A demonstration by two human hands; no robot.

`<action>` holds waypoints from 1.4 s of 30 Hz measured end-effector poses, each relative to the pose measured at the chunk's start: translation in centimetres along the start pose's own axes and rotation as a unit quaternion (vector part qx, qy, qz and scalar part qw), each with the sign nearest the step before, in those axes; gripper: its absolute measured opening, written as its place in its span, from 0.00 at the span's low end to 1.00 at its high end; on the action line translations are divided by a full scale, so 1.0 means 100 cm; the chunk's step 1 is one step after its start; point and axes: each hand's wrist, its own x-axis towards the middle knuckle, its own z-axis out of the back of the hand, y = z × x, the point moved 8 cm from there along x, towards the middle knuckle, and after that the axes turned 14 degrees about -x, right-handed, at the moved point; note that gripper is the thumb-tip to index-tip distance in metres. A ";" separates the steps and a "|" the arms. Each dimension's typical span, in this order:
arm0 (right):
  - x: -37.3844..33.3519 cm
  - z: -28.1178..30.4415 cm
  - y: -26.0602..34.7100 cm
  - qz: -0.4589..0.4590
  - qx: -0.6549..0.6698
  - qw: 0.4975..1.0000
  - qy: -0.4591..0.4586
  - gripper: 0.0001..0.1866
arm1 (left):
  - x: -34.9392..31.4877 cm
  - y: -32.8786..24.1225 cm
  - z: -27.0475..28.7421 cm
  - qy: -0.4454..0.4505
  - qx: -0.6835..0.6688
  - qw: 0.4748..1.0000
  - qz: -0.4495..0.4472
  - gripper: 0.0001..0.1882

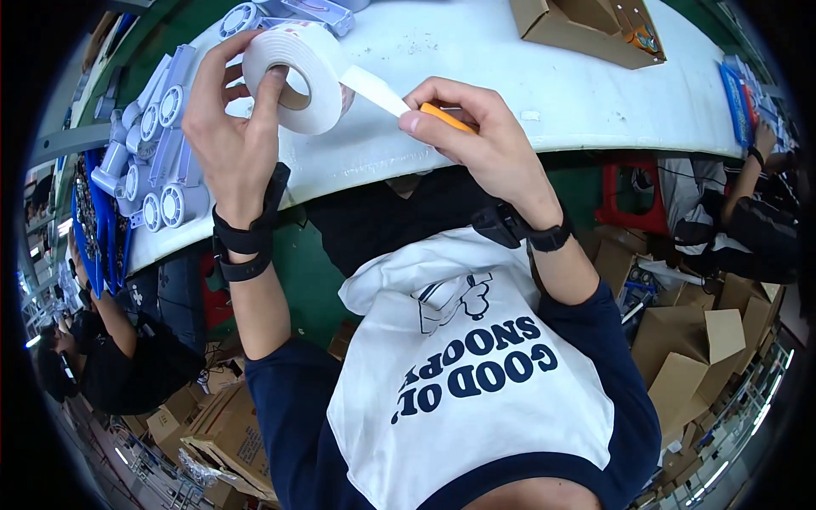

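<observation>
My left hand (228,127) is closed round a roll of white tape or labels (327,81), its thumb in the cardboard core and its fingers behind the roll. A loose white strip (374,90) runs from the roll to my right hand (484,127), where the thumb and index finger pinch its end. In that same hand lies a slim orange tool (445,117); its tip is hidden, so I cannot tell its kind. Both hands are above the near part of the white table (476,51).
Pale lavender plastic fan-like units (161,127) are heaped at the table's left end, with more (319,13) behind the roll. An open cardboard box (586,38) stands at the back right. Blue packs (738,102) lie at the right end. People sit at both sides, near a red stool (633,200).
</observation>
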 end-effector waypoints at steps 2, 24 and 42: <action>-0.012 0.004 0.004 0.002 0.006 1.000 -0.006 0.11 | -0.002 0.007 -0.003 -0.025 -0.024 0.999 0.025 0.20; -0.064 0.105 0.060 0.241 -0.131 0.933 -0.235 0.21 | -0.008 -0.072 -0.082 0.041 -0.097 0.984 -0.144 0.25; -0.072 0.101 0.076 0.531 -0.197 0.750 -0.341 0.12 | -0.017 -0.083 -0.093 0.055 -0.085 0.978 -0.182 0.22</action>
